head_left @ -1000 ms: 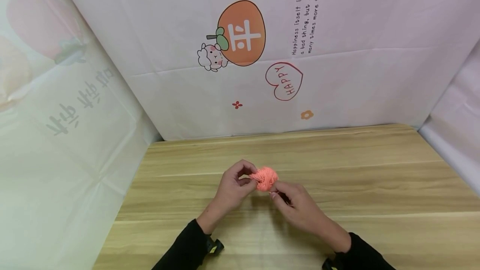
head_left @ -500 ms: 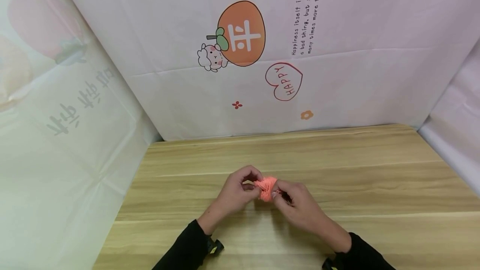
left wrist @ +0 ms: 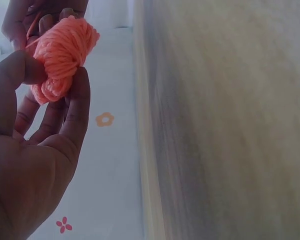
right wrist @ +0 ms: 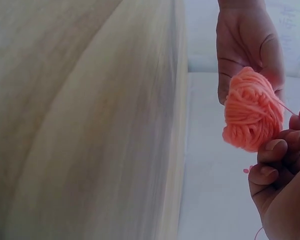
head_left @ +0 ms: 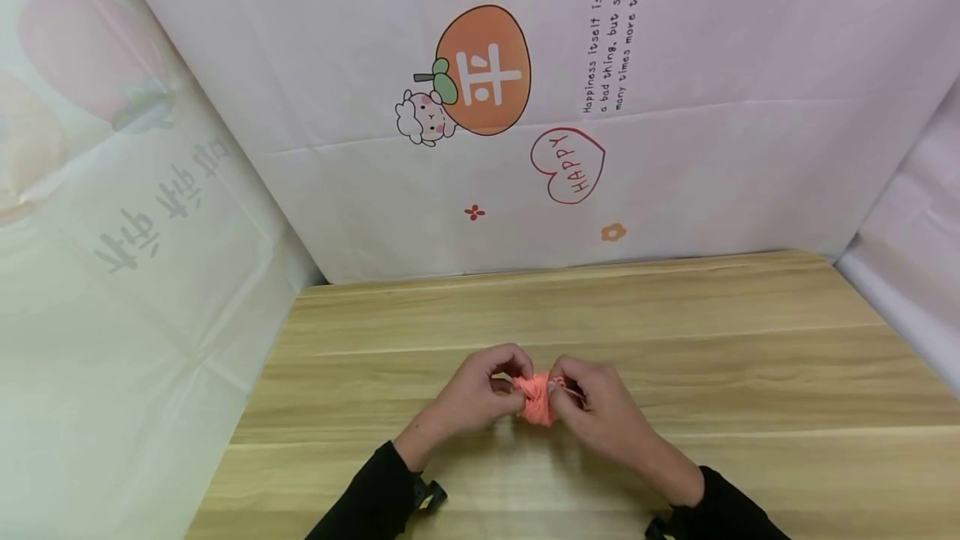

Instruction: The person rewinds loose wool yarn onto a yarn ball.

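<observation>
A small ball of coral yarn [head_left: 537, 403] is held above the table between both hands. My left hand [head_left: 480, 390] grips its left end, thumb on one side and fingers on the other, as the left wrist view shows with the yarn ball [left wrist: 65, 52] between them. My right hand [head_left: 596, 398] is at the ball's right side and pinches a strand of yarn. In the right wrist view that strand runs taut from the wound yarn ball [right wrist: 252, 110] to the fingertips of the right hand [right wrist: 285, 170], whose other fingers are curled.
A wood-grain table [head_left: 675, 315] lies beneath the hands. Behind it hangs a white printed cloth [head_left: 337, 190], with another cloth [head_left: 187, 340] along the left side. Dark sleeves [head_left: 367, 494] and wrist-worn cameras [head_left: 431, 496] are at the near edge.
The yarn ball and left hand have come nearer and slightly right. The ball has turned in the grip, and the right hand has stayed close to its side with the strand.
</observation>
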The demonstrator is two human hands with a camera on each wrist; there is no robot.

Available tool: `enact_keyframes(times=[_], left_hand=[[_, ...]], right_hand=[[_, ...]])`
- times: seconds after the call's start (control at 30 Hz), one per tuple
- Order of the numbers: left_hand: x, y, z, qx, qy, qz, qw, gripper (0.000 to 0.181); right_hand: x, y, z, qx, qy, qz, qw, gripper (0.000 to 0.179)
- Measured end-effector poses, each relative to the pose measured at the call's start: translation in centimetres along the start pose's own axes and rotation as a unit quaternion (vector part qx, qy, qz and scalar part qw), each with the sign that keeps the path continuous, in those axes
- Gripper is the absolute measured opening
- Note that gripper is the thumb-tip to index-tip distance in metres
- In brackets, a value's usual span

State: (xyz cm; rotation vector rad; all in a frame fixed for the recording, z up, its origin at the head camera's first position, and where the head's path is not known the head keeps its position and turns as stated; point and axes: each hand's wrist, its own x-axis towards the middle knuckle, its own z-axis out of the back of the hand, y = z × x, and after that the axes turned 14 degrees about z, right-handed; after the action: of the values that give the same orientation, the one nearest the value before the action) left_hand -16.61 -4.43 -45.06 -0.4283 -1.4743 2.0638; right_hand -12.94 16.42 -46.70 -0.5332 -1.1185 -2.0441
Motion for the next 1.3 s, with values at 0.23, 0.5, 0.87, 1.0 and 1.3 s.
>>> enact_keyframes(times=[0.23,0.5,0.87,1.0,1.3], left_hand=[[-0.1,-0.2,0.2,-0.001,0.028,-0.009,0.9996,0.029],[0.0,0.0,0.3,-0.018,0.061,-0.011,0.9979,0.027],[0.1,0.2,0.4,-0.047,0.106,-0.015,0.9931,0.027],[0.1,0.2,0.4,-0.056,0.124,-0.040,0.9899,0.027],[0.5,1.9,0.1,-0.111,0.146,-0.057,0.9814,0.029]], right_hand=[[-0.2,-0.3,0.2,0.017,0.015,-0.024,0.9995,0.024],[-0.1,-0.3,0.2,0.025,0.008,-0.013,0.9996,0.019],[-0.3,-0.6,0.2,0.030,0.025,-0.039,0.9985,0.019],[-0.3,-0.7,0.2,0.022,0.026,-0.048,0.9983,0.022],[-0.5,-1.0,0.1,0.026,0.030,-0.043,0.9983,0.021]])
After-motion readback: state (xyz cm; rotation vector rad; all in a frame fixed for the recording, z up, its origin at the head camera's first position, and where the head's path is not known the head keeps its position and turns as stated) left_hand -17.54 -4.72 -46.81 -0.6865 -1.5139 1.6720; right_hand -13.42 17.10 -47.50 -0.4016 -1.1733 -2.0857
